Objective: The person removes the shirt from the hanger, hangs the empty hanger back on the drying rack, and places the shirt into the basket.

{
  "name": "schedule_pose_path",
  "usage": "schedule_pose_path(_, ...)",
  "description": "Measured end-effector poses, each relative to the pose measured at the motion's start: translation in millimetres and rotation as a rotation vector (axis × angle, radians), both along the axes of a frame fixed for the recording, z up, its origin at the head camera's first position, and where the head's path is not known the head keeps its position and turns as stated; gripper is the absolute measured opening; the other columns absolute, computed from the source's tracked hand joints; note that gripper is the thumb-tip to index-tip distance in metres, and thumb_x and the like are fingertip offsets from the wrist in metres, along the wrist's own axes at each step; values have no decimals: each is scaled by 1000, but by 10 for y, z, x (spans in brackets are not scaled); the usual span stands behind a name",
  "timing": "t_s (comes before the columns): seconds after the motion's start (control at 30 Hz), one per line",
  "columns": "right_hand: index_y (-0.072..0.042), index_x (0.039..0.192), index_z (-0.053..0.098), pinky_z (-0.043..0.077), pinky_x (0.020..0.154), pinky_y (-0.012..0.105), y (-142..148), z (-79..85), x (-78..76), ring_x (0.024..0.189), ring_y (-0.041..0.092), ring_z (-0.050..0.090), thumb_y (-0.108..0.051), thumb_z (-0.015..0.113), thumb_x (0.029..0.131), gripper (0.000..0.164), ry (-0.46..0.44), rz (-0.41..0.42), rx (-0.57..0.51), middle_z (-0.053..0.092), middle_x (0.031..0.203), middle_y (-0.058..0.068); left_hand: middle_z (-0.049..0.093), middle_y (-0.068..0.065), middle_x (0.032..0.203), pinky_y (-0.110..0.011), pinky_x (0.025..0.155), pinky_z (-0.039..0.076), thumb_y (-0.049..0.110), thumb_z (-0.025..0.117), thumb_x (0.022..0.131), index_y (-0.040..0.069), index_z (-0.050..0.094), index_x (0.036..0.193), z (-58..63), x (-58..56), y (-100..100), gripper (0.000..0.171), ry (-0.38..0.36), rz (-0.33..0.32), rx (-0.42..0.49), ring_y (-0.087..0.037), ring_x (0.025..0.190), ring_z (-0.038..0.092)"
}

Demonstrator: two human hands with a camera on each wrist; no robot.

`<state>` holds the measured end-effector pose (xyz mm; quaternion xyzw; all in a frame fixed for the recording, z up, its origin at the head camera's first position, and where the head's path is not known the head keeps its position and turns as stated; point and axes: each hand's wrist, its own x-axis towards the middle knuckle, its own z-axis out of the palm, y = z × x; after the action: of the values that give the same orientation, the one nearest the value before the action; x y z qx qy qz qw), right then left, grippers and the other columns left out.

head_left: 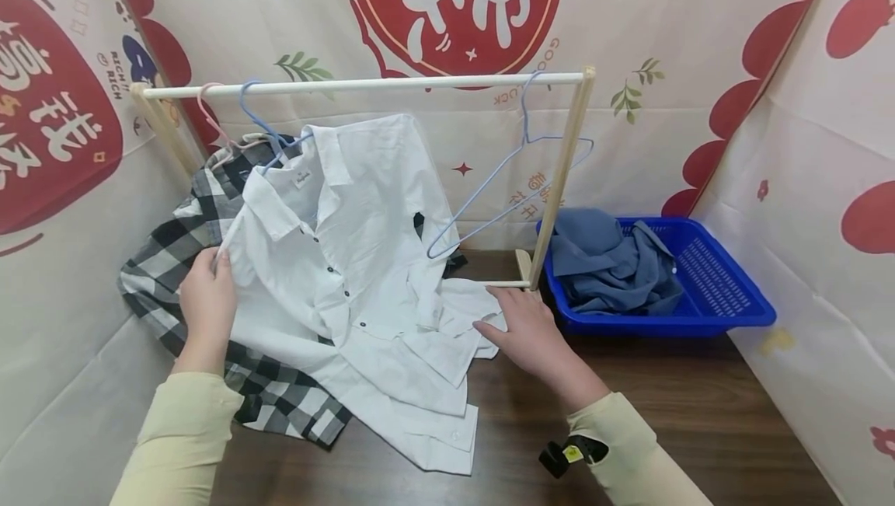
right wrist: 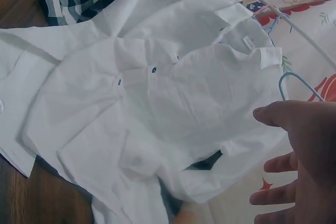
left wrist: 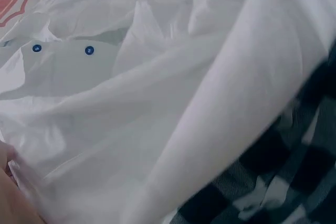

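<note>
A white button-up shirt hangs on a blue hanger from the rail, its front draped down over the tabletop. My left hand pinches the shirt at its left side, thumb on top of the cloth; only a bit of that hand shows in the left wrist view. On the other side, my right hand is beside the white sleeve, overlapping its edge. The right wrist view shows that hand with fingers apart and nothing between them. Behind the white shirt hangs a black-and-white checked shirt on a pink hanger.
A wooden clothes rack spans the back. Near its right post hangs a bare blue hanger. At the right, a blue plastic basket holds blue-grey cloth. Printed curtains surround the dark wooden table.
</note>
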<state>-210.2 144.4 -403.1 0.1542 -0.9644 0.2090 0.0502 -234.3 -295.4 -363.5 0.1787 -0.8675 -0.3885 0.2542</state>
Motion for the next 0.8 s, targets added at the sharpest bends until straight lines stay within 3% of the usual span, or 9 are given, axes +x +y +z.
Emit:
schedule_pose_path(0.27, -12, 140, 52, 34, 102, 58, -117, -128, -70, 129, 31, 44, -53, 59, 91, 64, -50, -64, -138, 51, 139, 10, 52, -13, 140, -49, 100, 41, 45, 30, 104, 9, 51, 138, -32, -17, 120, 54, 29, -5, 227, -31, 124, 50)
schedule_pose_path(0.53, -12, 139, 52, 37, 101, 54, -162, -180, -152, 127, 32, 46, -50, 59, 92, 61, -117, -86, -231, 54, 136, 11, 56, -12, 134, -42, 90, 42, 43, 33, 104, 6, 55, 130, 44, -64, 241, 50, 76, 23, 233, -28, 114, 52)
schedule_pose_path(0.8, -11, 141, 49, 38, 102, 52, -184, -223, -262, 128, 32, 46, -50, 58, 93, 63, -163, -120, -320, 53, 136, 15, 56, -11, 134, -42, 92, 43, 46, 32, 104, 7, 55, 131, 123, -54, 345, 53, 79, 1, 240, -26, 116, 52)
